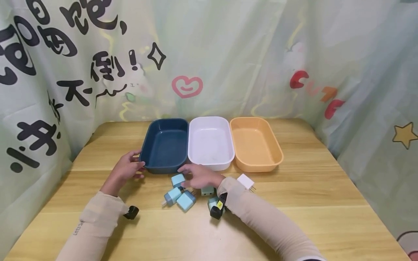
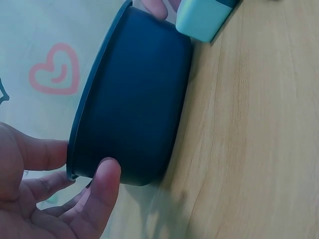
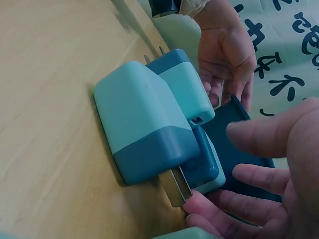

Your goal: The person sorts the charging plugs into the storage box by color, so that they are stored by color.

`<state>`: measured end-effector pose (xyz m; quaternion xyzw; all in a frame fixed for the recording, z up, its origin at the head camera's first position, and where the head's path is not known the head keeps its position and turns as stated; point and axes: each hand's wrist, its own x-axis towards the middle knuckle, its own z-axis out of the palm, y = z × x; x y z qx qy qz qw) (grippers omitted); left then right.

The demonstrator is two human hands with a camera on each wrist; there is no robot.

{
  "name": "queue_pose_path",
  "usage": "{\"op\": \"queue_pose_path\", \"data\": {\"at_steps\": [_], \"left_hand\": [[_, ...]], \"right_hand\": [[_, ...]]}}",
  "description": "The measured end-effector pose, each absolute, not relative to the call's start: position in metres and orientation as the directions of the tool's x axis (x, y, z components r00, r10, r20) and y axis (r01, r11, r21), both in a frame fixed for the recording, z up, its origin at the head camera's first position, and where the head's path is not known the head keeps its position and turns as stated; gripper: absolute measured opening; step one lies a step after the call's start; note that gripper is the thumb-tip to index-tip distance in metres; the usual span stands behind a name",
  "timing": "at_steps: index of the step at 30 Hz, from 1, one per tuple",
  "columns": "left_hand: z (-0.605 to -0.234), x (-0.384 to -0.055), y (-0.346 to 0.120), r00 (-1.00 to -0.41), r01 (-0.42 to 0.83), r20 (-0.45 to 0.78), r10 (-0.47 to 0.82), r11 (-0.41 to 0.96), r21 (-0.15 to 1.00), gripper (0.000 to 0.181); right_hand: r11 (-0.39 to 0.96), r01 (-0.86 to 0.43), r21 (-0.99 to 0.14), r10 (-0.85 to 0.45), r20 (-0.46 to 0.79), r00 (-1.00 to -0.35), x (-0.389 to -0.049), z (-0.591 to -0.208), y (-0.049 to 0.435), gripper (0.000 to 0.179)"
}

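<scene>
As if the blue tray (image 1: 166,146) might slip, the loose left hand (image 1: 125,167) touched its corner, while the empty right hand (image 1: 201,176) spread near chargers (image 1: 185,201) before it.

A light-brown wood-grain table (image 1: 310,217) with rounded far corners occupies the foreground. A pale green printed fabric curtain (image 1: 238,54) hangs in soft folds behind it and along both sides. Printed markings noted: large black characters (image 1: 70,83) at left, a pink heart outline (image 1: 187,88) near centre, red, pink and orange letters (image 1: 328,94) and a yellow five-pointed star (image 1: 405,135) at right. Lighting is diffuse.
</scene>
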<state>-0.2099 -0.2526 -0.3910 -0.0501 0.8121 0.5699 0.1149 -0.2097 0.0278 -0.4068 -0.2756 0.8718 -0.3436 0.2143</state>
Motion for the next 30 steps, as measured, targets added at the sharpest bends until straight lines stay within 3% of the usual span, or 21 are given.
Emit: {"op": "queue_pose_path", "data": {"at_steps": [8, 21, 30], "left_hand": [[-0.390, -0.208, -0.251, -0.969, -0.211, -0.242, 0.057, 0.327, 0.921, 0.063], [-0.392, -0.209, -0.254, -0.970, -0.202, -0.236, 0.063, 0.334, 0.920, 0.062], [-0.390, -0.208, -0.252, -0.970, -0.204, -0.237, 0.054, 0.349, 0.915, 0.061]], "right_hand": [[0.566, -0.324, -0.758, -0.658, -0.179, -0.731, -0.210, -0.409, 0.024, 0.051], [0.637, -0.481, -0.603, -0.671, -0.127, -0.730, -0.211, -0.408, 0.017, 0.047], [0.623, -0.470, -0.625, -0.667, -0.111, -0.737, -0.209, -0.409, 0.018, 0.045]]}}
